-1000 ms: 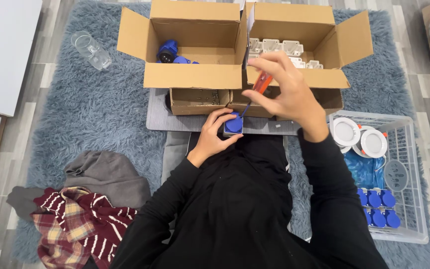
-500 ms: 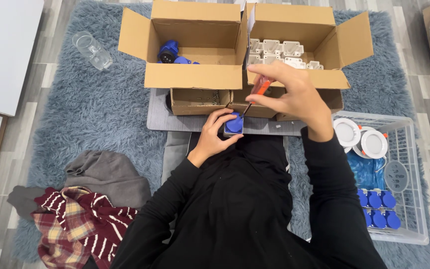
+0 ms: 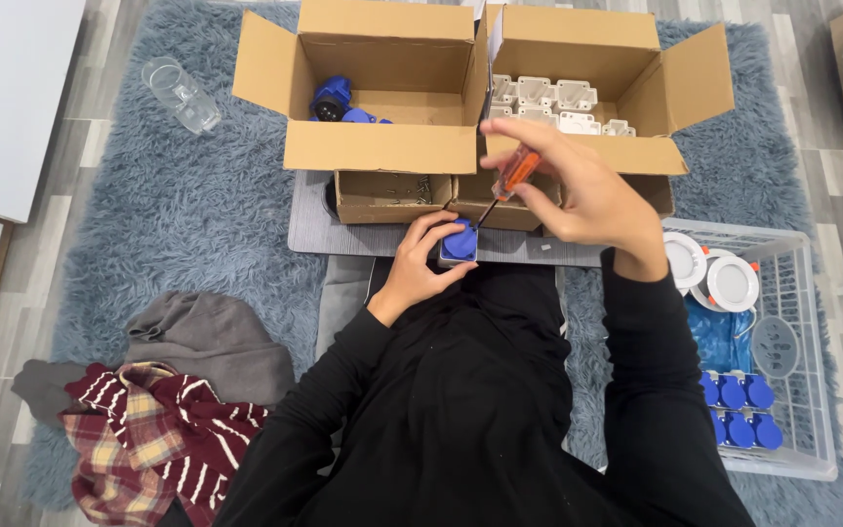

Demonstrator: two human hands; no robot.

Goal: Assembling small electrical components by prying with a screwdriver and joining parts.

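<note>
Since a second ago almost nothing has shifted: the right hand (image 3: 587, 190) has only turned a little, and the orange-handled screwdriver (image 3: 505, 185) still leans the same way. Its fingers are closed tight around the orange handle. The long thin shaft slants down and to the left, and its tip meets the top of the small blue square plastic socket (image 3: 459, 242).

That socket sits on the grey flat board (image 3: 343, 229), right in front of the person, just below the small open cardboard tray (image 3: 382, 195). The left hand (image 3: 420, 265) wraps the socket from the left and below, fingers curled shut on its sides, so this hand is the nearer one (the right hand stays up and to the right, touching it only through the tool).

Behind stand two big brown cardboard boxes (image 3: 382, 146), one with blue parts, one with white parts. A white wire basket (image 3: 812, 342) with more blue sockets lies to the right.
</note>
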